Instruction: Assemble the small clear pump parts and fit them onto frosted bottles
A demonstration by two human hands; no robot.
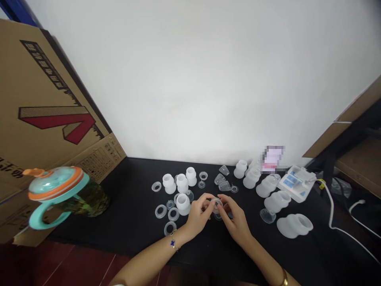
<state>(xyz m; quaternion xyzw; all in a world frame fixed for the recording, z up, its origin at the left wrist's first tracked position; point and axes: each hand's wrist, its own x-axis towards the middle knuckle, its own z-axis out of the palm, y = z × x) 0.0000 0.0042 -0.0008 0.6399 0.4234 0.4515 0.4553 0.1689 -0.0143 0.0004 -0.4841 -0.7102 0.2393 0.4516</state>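
My left hand (199, 213) and my right hand (236, 219) meet near the middle of the black table, thumbs and fingers closed around a small clear round plastic piece (216, 205). It looks like a ring or cap; the fingers partly hide it. Just left of my left hand stands a white bottle-shaped cup (183, 204), with more white cups (169, 184) behind it. Translucent rings (173, 214) and small clear discs (170, 204) lie around them. Beyond my hands are clear cone-shaped cups (224, 186) and a small disc with a stem (234, 189).
Larger white rounded containers (277, 201) line the right side, beside a clear dome piece (268, 215). Behind them sits a white device (297, 183) with a cable (331, 206). A teal-lidded jug (86, 200) and a cardboard box (44, 131) stand at left. A white wall rises behind.
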